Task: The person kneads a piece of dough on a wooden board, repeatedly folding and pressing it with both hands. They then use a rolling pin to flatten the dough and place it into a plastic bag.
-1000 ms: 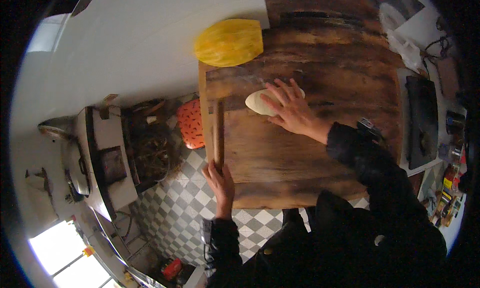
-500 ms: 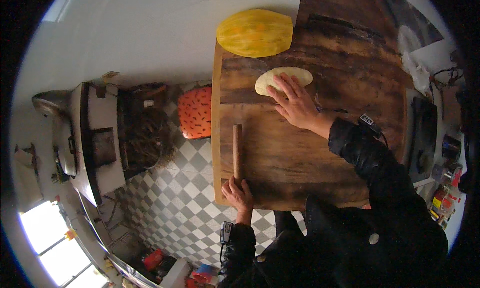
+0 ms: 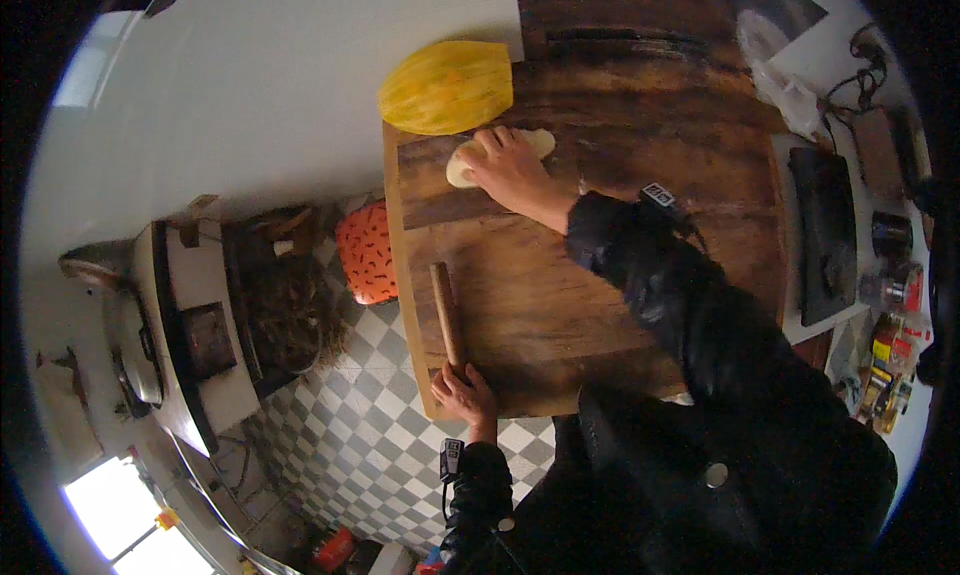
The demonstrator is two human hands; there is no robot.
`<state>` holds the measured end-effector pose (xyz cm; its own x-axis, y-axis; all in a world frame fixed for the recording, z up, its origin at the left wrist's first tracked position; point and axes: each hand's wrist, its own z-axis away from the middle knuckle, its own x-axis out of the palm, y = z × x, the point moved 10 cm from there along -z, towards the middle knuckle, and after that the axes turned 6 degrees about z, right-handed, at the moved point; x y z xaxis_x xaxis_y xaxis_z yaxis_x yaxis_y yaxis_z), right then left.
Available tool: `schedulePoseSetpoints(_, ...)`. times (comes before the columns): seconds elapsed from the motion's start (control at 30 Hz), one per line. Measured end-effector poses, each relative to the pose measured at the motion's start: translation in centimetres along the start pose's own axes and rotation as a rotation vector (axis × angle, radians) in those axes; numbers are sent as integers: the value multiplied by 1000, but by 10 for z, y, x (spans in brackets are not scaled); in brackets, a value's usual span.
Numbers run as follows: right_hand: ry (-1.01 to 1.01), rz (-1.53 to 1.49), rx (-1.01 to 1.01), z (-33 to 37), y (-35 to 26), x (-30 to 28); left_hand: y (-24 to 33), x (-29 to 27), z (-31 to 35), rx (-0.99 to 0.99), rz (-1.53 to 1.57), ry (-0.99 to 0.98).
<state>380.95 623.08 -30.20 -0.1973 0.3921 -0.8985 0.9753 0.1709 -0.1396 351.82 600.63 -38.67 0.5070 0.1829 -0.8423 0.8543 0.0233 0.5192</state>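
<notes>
An oval piece of pale dough (image 3: 540, 141) lies on the dark wooden table (image 3: 600, 305), close to its far left corner. My right hand (image 3: 512, 175) is over it, fingers bent across the far side, hiding its middle. Near the table's front left corner is my left hand (image 3: 467, 397), its thumb and fingers around the near end of a wooden rolling pin (image 3: 446, 315). The pin rests on the board along the left edge, pointing away from me.
Beyond the dough stands a yellow, streaked, melon-shaped thing (image 3: 445, 87) against the white wall. An orange patterned seat (image 3: 366, 253) is left of the table. At right are a black flat panel (image 3: 823, 237), a clear plastic bag (image 3: 785, 90) and several jars (image 3: 890, 360).
My right hand has gone from lying spread on the dough to curling over it, and the dough is nearer the yellow thing. The whole view has shifted; my left hand stays at the pin.
</notes>
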Motion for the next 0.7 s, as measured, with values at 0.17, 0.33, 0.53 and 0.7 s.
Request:
schedulePoseSetpoints(0.17, -90, -209, -108, 115, 8, -62, 7, -1, 0, 70, -37, 10)
schedulePoseSetpoints(0.33, -49, -352, 213, 161, 22, -74, 9, 1, 2, 89, -34, 23)
schedulePoseSetpoints(0.53, -129, -222, 448, 101, 55, -12, 6, 1, 1, 61, -63, 15)
schedulePoseSetpoints(0.7, -604, -598, 340, 83, 18, 33, 8, -1, -2, 92, -25, 19)
